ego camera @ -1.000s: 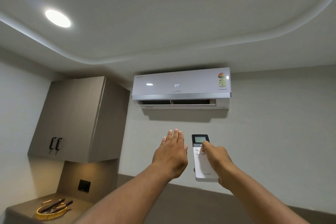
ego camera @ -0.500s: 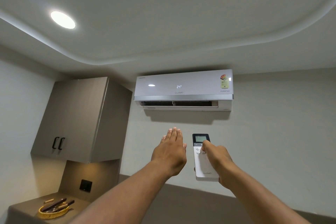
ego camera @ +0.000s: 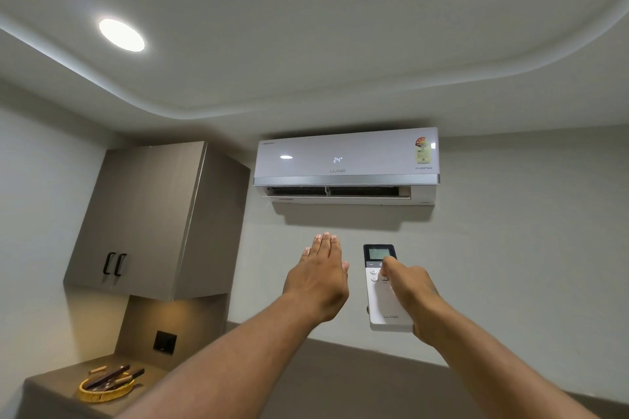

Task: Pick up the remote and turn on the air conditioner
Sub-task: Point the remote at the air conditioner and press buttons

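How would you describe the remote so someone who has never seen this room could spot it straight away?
Find the white air conditioner high on the wall, showing 24 on its front. Straight below it two bare arms reach up; the remote is the slim white bar in the right hand, thumb on its buttons. Its dark top with a small grey screen marks it out beside the left hand, which is flat and holds nothing.

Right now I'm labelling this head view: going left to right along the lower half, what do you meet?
Woven tray → wall switch → left hand → remote → right hand.
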{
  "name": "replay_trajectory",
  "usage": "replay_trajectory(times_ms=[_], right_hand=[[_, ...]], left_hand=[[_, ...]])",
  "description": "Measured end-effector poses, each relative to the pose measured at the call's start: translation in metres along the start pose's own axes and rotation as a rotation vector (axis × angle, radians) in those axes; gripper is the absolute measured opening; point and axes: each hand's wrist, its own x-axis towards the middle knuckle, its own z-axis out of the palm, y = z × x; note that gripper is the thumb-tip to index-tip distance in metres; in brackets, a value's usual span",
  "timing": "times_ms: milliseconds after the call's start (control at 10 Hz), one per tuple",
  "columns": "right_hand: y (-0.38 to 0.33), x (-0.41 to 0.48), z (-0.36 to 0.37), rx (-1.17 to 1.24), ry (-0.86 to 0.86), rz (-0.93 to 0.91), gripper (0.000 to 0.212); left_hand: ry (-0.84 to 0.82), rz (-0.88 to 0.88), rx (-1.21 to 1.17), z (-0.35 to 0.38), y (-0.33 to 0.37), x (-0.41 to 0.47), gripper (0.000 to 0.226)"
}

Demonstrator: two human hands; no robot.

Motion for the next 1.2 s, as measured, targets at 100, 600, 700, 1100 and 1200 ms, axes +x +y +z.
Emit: replay_trajectory(times_ms=[100, 600, 700, 1100, 1200], right_hand=[[-0.001, -0.001, -0.001, -0.013, 0.005, -0.003, 0.033], [0.007, -0.001, -0.006, -0.016, -0.016, 0.014, 0.038], [0.008, -0.002, -0.006, -0.005, -0.021, 0.016, 0.04], [0.011, 0.004, 0.003, -0.033, -0.023, 0.021, 0.028], [0.011, 0.008, 0.004, -0.019, -0.033, 0.003, 0.021]], left_hand=[[0.006, 0.001, 0.002, -0.002, 0.0, -0.001, 0.058], [-0.018, -0.004, 0.026, -0.007, 0.003, -0.006, 0.058], [-0.023, -0.008, 0.024, -0.009, 0.004, -0.007, 0.057], [-0.05, -0.007, 0.008, -0.013, 0.003, -0.014, 0.058], [-0.083, -0.014, -0.039, -0.013, 0.009, -0.016, 0.055]])
